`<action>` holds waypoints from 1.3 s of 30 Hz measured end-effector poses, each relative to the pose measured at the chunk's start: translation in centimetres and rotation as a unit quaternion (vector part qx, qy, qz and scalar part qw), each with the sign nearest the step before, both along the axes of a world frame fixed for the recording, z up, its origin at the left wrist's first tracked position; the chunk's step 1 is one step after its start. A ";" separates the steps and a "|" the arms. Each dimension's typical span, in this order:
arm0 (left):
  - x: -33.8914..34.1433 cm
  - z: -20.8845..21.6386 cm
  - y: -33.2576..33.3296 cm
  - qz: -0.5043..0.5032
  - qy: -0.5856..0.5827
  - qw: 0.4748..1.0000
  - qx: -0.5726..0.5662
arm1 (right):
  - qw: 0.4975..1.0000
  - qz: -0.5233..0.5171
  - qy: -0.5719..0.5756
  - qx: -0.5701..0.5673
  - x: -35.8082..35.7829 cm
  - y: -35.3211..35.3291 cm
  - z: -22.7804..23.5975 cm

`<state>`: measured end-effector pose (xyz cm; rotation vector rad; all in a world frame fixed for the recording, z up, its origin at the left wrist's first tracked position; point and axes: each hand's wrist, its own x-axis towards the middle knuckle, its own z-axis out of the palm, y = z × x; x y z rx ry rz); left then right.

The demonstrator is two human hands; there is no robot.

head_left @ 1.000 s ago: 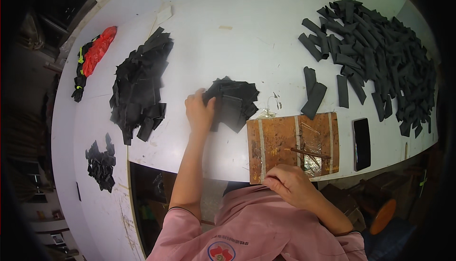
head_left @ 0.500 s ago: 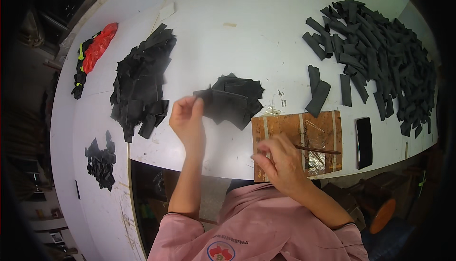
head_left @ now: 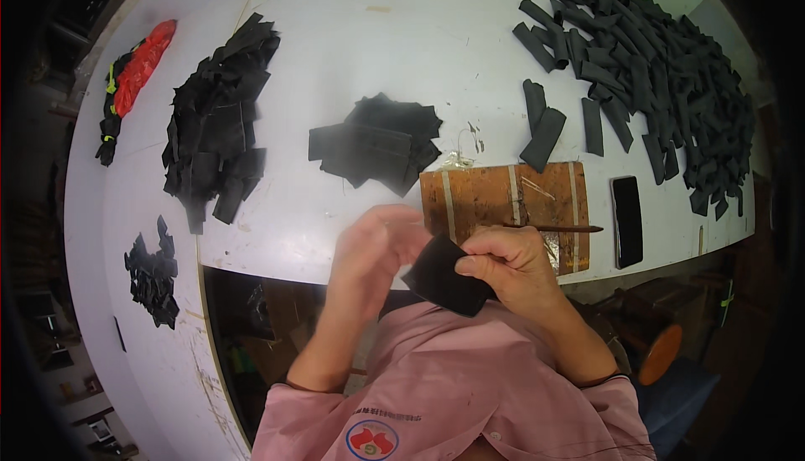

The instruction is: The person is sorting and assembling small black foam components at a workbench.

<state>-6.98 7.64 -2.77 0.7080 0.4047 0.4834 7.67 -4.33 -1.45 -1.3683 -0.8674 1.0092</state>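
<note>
Low in front of me, at the near table edge, my right hand [head_left: 521, 270] pinches a flat black fabric piece [head_left: 444, 278] between thumb and fingers. A thin brown pointed stick [head_left: 574, 229] juts out to the right behind that hand, apparently tucked in its fingers. My left hand [head_left: 369, 251] is at the piece's upper left edge; its fingers are smeared by motion, so its grip is unclear. Beyond the hands lies a small pile of flat black pieces [head_left: 377, 138]. A brown wooden board with pale strips [head_left: 474, 192] lies partly behind my right hand.
A heap of dark rolled tubes [head_left: 671, 92] covers the far right. A phone [head_left: 626, 222] lies right of the board. On the left are a larger pile of black pieces [head_left: 218, 125], a small scrap pile [head_left: 153, 276] and a red plastic bag [head_left: 147, 67]. A round stool seat [head_left: 660, 354] stands below.
My left hand has come back from the central pile toward my body. My right hand has lifted off the board and now grips a black fabric piece. The view has shifted slightly.
</note>
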 end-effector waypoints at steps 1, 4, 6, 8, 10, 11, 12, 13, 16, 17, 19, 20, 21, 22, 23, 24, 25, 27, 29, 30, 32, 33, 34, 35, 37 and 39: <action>0.1 -0.1 0.5 -0.061 0.024 0.996 0.055 | 1.000 0.000 0.002 -0.002 0.2 -0.3 0.1; 0.6 1.4 1.3 -0.127 0.077 0.983 0.109 | 0.998 0.027 -0.053 -0.016 0.8 -0.9 0.3; 1.2 3.0 1.1 -0.179 0.156 0.964 0.123 | 0.995 0.039 -0.091 0.001 1.2 -1.2 0.4; 1.3 3.5 1.2 -0.208 0.172 0.955 0.124 | 0.994 0.051 -0.099 -0.007 1.4 -1.6 0.5; 1.7 3.5 1.1 -0.240 0.182 0.945 0.129 | 0.992 0.059 -0.112 -0.014 1.6 -1.9 0.4; 1.7 3.2 0.7 -0.234 0.213 0.927 0.202 | 0.974 0.033 -0.223 0.020 1.3 -2.0 0.0; 1.8 3.1 0.2 -0.225 0.240 0.903 0.274 | 0.942 0.005 -0.332 0.052 1.0 -2.2 -0.1; 1.9 3.0 -0.6 -0.170 0.276 0.875 0.359 | 0.938 -0.002 -0.343 0.049 0.7 -2.2 0.4; 1.0 2.2 -3.1 -0.071 0.249 0.907 0.333 | 0.855 -0.173 -0.485 0.059 -0.7 -3.2 2.6; 1.0 2.0 -4.3 -0.038 0.212 0.929 0.301 | 0.848 -0.181 -0.494 0.057 -1.1 -3.8 2.2; 1.5 2.0 -6.1 -0.024 0.184 0.918 0.349 | 0.953 -0.122 -0.268 0.070 -1.5 -4.2 0.9; 2.1 2.0 -6.8 0.014 0.195 0.885 0.423 | 0.951 -0.158 -0.252 0.081 -1.6 -4.1 0.9; 2.7 1.9 -7.5 0.053 0.204 0.844 0.493 | 0.949 -0.164 -0.255 0.080 -1.4 -4.0 0.8; 2.9 1.6 -8.0 0.053 0.199 0.845 0.494 | 0.930 -0.163 -0.321 0.074 -1.3 -3.9 0.6; 3.1 0.8 -8.4 0.110 0.219 0.806 0.539 | 0.907 -0.160 -0.385 0.067 -1.2 -3.9 0.4; 3.3 0.0 -8.7 0.168 0.239 0.760 0.580 | 0.892 -0.154 -0.420 0.062 -1.2 -3.9 0.1; 3.5 -0.5 -8.9 0.168 0.237 0.760 0.582 | 0.892 -0.156 -0.420 0.063 -1.2 -3.8 -0.3; 3.8 -1.2 -9.1 0.194 0.248 0.782 0.538 | 0.862 -0.177 -0.475 0.019 -1.2 -3.6 -1.2; 4.5 0.1 -8.7 0.171 0.265 0.870 0.380 | 0.864 -0.197 -0.464 0.018 -0.9 -3.5 -1.8; 4.9 0.6 -8.3 0.144 0.272 0.928 0.209 | 0.864 -0.218 -0.454 0.018 -0.8 -3.5 -2.0; 4.8 0.8 -7.2 0.095 0.190 0.973 0.090 | 0.925 -0.201 -0.323 -0.004 -0.6 -4.0 -1.4; 4.6 0.9 -6.6 0.043 0.097 0.994 -0.031 | 0.964 -0.183 -0.189 -0.027 -0.4 -4.3 -1.3; 4.4 1.6 -6.1 -0.010 0.084 0.992 -0.094 | 0.986 -0.156 -0.049 -0.017 0.1 -4.6 -1.5; 4.4 1.6 -6.0 -0.007 0.089 0.991 -0.096 | 0.987 -0.153 -0.044 -0.019 0.4 -4.9 -1.4; 4.3 1.5 -5.9 -0.094 0.065 0.993 -0.041 | 0.977 -0.103 0.186 0.006 0.8 -5.4 -0.9; 4.8 1.5 -7.0 -0.049 0.117 0.991 0.036 | 0.952 -0.081 0.293 -0.030 0.7 -5.6 -1.1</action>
